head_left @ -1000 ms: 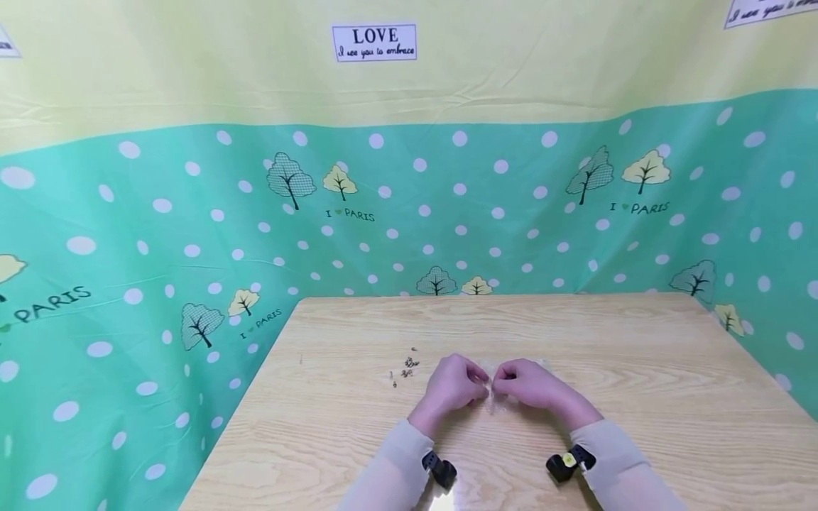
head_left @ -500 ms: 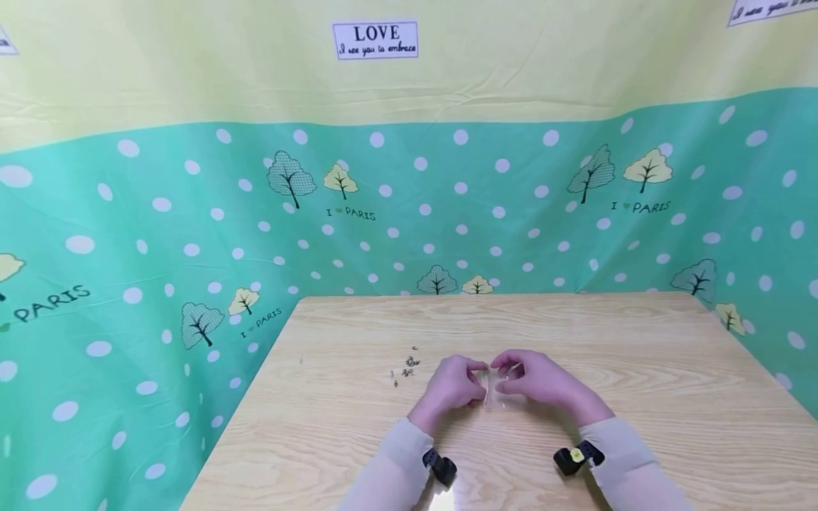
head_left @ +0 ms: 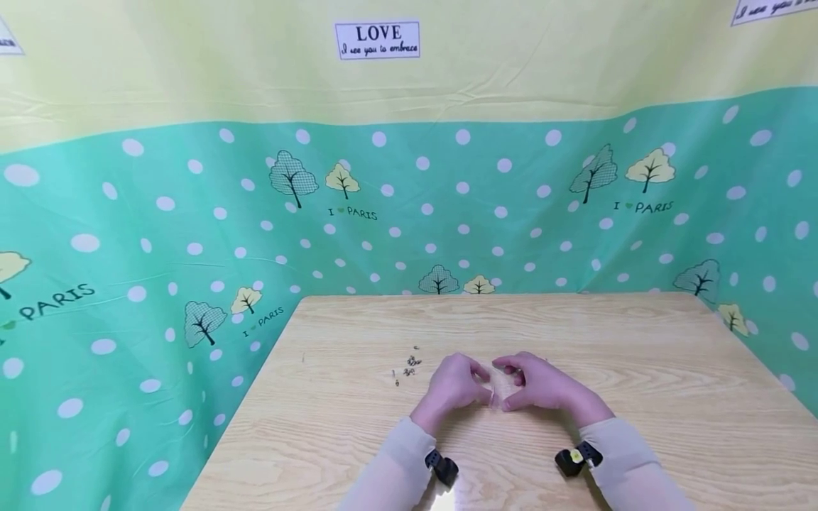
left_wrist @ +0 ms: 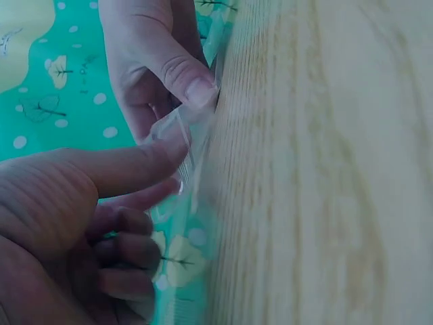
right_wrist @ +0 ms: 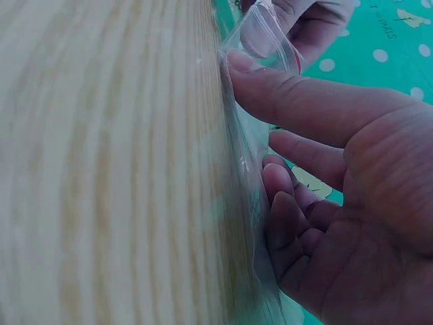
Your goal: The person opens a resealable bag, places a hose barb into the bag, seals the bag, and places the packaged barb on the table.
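A clear plastic zip bag [head_left: 502, 385] is spread between my two hands, low over the wooden table. My left hand [head_left: 455, 385] pinches its near edge, thumb [left_wrist: 159, 159] laid along the film and the other fingers curled beneath. From the other side my right hand [head_left: 540, 383] holds the bag, its thumb [right_wrist: 270, 84] at the mouth and the fingers behind the film. Ridged closure lines and a bit of red edge show at the bag's top [right_wrist: 270, 27] in the right wrist view. The rest of the film hangs along the right fingers.
Several tiny dark metallic pieces [head_left: 411, 363] lie in a loose cluster left of my left hand. A small thin clear bit [head_left: 303, 358] lies farther left on the table [head_left: 358, 440]. A green and yellow patterned curtain [head_left: 466, 213] hangs behind the table.
My right hand has shifted slightly right, its thumb and forefinger spreading from a close pinch to a wide gap. My left hand stays at the bag, its fingers parting a little.
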The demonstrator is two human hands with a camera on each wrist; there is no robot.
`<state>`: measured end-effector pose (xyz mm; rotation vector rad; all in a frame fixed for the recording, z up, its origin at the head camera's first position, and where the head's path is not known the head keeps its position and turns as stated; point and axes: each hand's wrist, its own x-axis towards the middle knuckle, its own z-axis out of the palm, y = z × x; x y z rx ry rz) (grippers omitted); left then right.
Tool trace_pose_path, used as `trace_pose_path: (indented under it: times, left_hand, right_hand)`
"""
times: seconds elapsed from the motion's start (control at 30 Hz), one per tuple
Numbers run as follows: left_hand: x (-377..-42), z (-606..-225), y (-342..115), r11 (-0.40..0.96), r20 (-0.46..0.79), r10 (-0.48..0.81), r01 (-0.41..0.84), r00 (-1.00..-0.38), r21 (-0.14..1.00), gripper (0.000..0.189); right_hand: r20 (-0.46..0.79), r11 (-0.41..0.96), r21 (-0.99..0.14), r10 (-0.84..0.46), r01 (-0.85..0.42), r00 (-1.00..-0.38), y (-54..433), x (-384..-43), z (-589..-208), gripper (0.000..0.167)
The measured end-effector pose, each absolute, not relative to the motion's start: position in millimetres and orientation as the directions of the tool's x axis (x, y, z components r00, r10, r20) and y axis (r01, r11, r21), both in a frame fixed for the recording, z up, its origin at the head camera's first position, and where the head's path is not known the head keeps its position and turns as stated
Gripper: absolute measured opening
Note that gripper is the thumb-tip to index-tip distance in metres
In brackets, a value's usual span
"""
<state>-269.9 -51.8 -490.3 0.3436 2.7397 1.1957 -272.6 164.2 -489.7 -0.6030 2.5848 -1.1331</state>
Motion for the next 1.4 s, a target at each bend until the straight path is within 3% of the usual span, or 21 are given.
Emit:
trace_pose_path:
  times: [0.17,0.33,0.73,0.97,1.2,1.4]
  left_hand:
    - [-269.6,-487.8,-50.3,0.592,0.05,0.329,0.247,-0.943,0.767,0.024]
    - [-269.2,-488.6,-50.7,0.642,0.045,0.348,0.273,-0.936,0.717,0.018]
    - [-269.7,-486.7,-55.6,0.685,-0.004,0.398,0.294,-0.917,0.667,0.067]
    - [-269.2,-487.3,-56.1,0.729,0.003,0.388,0.309,-0.921,0.611,0.039]
    - [-270.5,-488.3,-51.9,0.697,0.019,0.427,0.342,-0.904,0.63,0.058]
    - [-271.3,-489.9,-52.1,0.718,0.028,0.413,0.344,-0.91,0.605,0.056]
  right_hand:
    - [-0.058,0.618,-0.734,-0.471,-0.282,-0.88,163.0,-273.2,-489.0,0.081]
    - [-0.056,0.616,-0.734,-0.476,-0.287,-0.878,161.8,-273.1,-487.7,0.081]
    - [-0.056,0.618,-0.725,-0.492,-0.304,-0.869,166.8,-275.8,-485.0,0.087]
    - [-0.069,0.63,-0.715,-0.494,-0.302,-0.866,168.6,-274.4,-486.1,0.089]
    - [-0.036,0.646,-0.682,-0.498,-0.343,-0.866,167.8,-273.5,-489.3,0.088]
    - [-0.027,0.633,-0.685,-0.517,-0.361,-0.856,166.8,-271.7,-487.3,0.086]
